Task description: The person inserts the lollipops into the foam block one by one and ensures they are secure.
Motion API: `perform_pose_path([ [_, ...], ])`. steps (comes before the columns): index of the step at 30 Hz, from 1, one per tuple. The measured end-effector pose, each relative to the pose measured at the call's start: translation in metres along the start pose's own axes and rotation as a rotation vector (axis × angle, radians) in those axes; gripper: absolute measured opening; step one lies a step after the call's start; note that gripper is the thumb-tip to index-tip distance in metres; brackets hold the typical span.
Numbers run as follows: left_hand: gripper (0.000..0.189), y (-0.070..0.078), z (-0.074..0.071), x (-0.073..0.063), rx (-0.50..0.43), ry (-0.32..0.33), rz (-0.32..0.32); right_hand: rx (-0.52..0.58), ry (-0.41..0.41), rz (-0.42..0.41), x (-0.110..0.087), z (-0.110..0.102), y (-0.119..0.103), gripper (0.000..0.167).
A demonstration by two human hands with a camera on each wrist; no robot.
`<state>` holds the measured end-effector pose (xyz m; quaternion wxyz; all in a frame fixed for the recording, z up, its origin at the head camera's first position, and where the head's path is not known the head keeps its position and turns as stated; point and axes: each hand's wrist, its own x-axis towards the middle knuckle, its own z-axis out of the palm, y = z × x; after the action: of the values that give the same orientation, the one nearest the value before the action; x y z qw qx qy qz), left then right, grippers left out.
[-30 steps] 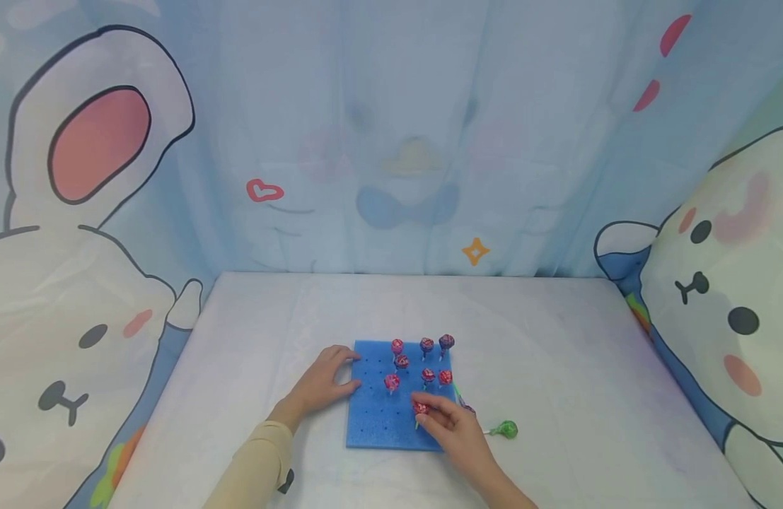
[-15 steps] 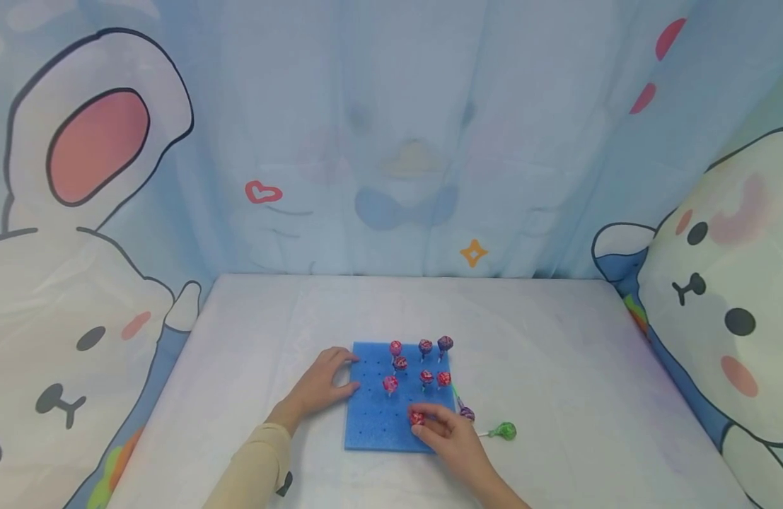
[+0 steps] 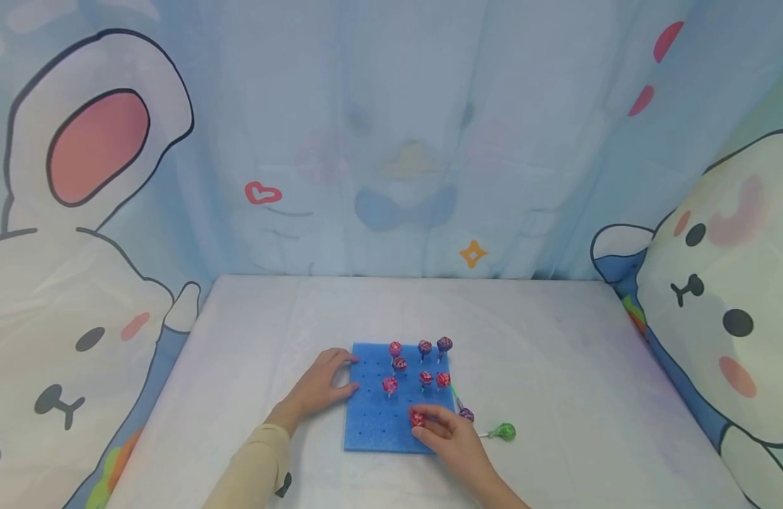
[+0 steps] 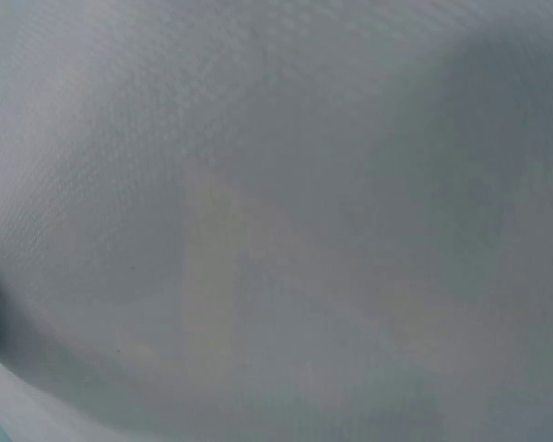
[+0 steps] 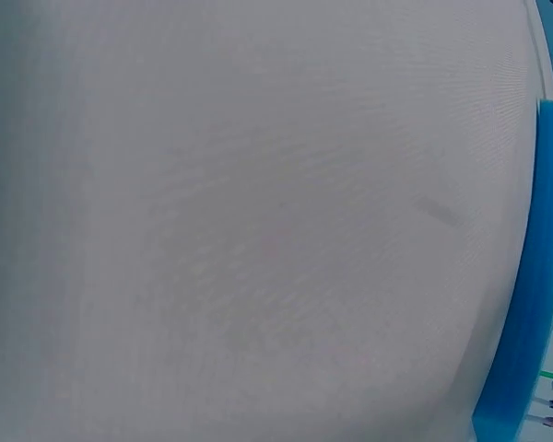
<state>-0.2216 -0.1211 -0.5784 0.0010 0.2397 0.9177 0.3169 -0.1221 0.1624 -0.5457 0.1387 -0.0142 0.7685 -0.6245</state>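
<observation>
A flat blue foam board point(image 3: 366, 431) with rows of small holes lies on the table in the head view. Several wrapped lollipops stand upright in its far half, among them a pink one point(image 3: 390, 384) and a dark purple one point(image 3: 445, 343). My right hand point(image 3: 457, 442) pinches a red-wrapped lollipop point(image 3: 417, 419) between thumb and fingers, low over the board's near right part; its stick is hidden. With thumb and fingers spread apart, my left hand point(image 3: 321, 385) rests against the board's left edge. Only a sliver of skin shows in the left wrist view.
To the right of the board, a green lollipop point(image 3: 506, 431) and a purple lollipop point(image 3: 466, 414) lie on the white-covered table point(image 3: 588, 396). A blue cartoon curtain point(image 3: 397, 92) hangs behind. The board's thick edge point(image 5: 530, 276) shows at the right of the right wrist view.
Over the first half second, my right hand has lowered the red lollipop toward the board, and its stick is now out of sight. My left hand has stayed at the board's edge.
</observation>
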Motion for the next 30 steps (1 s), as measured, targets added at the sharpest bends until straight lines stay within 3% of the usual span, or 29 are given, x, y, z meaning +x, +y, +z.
perform_pose_path([
  [12,0.044,-0.003,0.002,-0.001,0.01,0.01,0.013,0.018,0.011,-0.004,-0.005,-0.012,-0.006,0.046],
  [19,0.044,-0.002,0.001,0.0,0.004,0.01,0.018,0.028,0.109,-0.016,-0.01,-0.035,-0.015,0.03],
  [24,0.044,-0.002,0.001,0.0,0.002,0.009,0.015,-0.085,0.238,-0.01,-0.008,-0.059,-0.018,0.026],
  [30,0.044,-0.003,0.002,0.0,0.01,0.01,0.013,-0.309,0.346,0.109,-0.007,-0.088,-0.009,0.034],
])
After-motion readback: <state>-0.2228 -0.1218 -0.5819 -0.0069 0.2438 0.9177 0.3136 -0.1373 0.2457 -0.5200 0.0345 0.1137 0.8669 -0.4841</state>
